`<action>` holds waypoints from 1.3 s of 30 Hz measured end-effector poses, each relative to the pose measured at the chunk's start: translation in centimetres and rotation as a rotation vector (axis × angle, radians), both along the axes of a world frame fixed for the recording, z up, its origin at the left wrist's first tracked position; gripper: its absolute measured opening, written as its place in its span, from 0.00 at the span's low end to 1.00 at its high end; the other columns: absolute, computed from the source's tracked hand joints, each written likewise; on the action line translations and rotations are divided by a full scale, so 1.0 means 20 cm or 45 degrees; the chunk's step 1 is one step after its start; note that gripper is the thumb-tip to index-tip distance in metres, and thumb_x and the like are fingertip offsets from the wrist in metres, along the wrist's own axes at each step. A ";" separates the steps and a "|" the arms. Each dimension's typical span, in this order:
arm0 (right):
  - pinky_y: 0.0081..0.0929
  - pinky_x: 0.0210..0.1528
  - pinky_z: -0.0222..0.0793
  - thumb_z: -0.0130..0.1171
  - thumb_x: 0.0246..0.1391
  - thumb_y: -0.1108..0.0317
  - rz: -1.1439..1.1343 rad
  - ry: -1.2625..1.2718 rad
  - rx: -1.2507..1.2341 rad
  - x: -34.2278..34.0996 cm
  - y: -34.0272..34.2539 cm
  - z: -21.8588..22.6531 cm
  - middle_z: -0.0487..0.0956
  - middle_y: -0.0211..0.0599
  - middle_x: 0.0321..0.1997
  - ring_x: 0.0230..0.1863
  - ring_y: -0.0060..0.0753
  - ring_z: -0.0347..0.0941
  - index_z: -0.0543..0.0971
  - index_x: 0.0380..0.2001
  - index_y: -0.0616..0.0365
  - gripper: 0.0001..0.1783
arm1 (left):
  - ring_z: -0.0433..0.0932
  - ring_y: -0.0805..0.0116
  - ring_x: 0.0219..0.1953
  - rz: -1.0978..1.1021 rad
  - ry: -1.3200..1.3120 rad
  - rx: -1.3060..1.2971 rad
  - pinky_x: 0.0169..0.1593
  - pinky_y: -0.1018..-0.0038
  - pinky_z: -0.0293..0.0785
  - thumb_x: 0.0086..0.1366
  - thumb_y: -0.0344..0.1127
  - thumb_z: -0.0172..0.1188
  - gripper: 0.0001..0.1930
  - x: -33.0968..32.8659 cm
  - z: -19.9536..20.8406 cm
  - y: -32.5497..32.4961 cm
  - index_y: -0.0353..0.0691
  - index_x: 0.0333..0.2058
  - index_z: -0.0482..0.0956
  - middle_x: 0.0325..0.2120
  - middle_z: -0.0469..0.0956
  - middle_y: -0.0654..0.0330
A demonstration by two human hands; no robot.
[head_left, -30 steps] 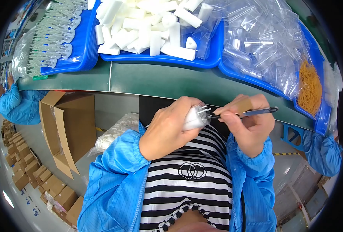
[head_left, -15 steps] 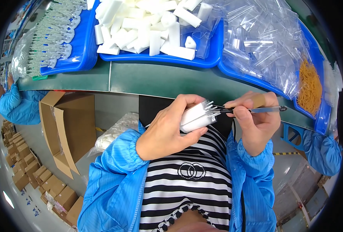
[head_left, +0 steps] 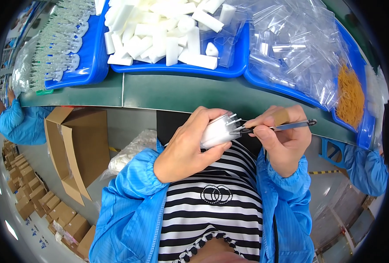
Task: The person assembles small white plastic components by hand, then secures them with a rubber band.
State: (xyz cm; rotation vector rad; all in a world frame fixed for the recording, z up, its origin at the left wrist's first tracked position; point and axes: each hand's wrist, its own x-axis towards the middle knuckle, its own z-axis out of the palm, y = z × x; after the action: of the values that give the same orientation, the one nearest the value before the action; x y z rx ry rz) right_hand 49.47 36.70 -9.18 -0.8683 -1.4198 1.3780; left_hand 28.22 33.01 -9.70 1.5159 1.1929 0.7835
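Note:
My left hand (head_left: 183,149) is wrapped round a bundle of white foam pieces in a clear sleeve (head_left: 214,132), held tilted in front of my striped shirt. Several thin white sticks poke out of the bundle's right end. Between the thumb and fingers of my right hand (head_left: 286,138) is a slim black and silver tool, which looks like a pair of tweezers (head_left: 296,125). Its dark tip reaches in among the stick ends; whether it grips one cannot be made out. A tan bandage wraps one finger of this hand.
Beyond my hands, a green table (head_left: 172,93) carries blue trays of white foam pieces (head_left: 159,37), clear plastic sleeves (head_left: 291,52), yellow rubber bands (head_left: 350,98) and syringe-like parts (head_left: 56,44). An open carton (head_left: 84,147) and a plastic bag (head_left: 133,153) are at left. Co-workers (head_left: 21,122) sit at both sides.
My right hand has moved slightly left with the tool, bringing its tip to the stick ends. The bundle has turned a little in my left hand.

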 end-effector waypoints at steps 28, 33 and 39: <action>0.43 0.62 0.65 0.80 0.31 0.70 -0.034 -0.714 0.544 -0.02 -0.07 0.01 0.65 0.49 0.69 0.62 0.54 0.66 0.64 0.67 0.56 0.56 | 0.78 0.73 0.44 0.158 -0.776 -0.758 0.49 0.76 0.76 0.64 0.32 0.66 0.25 0.06 0.04 0.05 0.33 0.56 0.65 0.42 0.79 0.56; 0.42 0.55 0.70 0.76 0.34 0.68 0.019 -0.757 0.675 -0.03 -0.01 -0.02 0.66 0.47 0.68 0.54 0.51 0.72 0.69 0.65 0.54 0.49 | 0.75 0.74 0.46 0.076 -0.751 -0.672 0.50 0.76 0.74 0.67 0.34 0.63 0.25 0.15 0.03 0.07 0.33 0.57 0.64 0.44 0.75 0.59; 0.40 0.52 0.71 0.74 0.36 0.69 -0.023 -0.746 0.652 0.06 0.02 0.00 0.71 0.46 0.64 0.51 0.48 0.74 0.74 0.60 0.54 0.41 | 0.73 0.74 0.49 -0.057 -0.739 -0.674 0.52 0.75 0.72 0.68 0.33 0.61 0.25 0.22 0.08 0.13 0.34 0.59 0.63 0.46 0.73 0.60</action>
State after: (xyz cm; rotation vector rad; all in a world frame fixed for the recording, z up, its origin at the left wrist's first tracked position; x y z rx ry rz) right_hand 50.76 37.17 -9.12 -0.9677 -2.0799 0.6962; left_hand 32.70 35.58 -8.12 0.7986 0.8310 0.7335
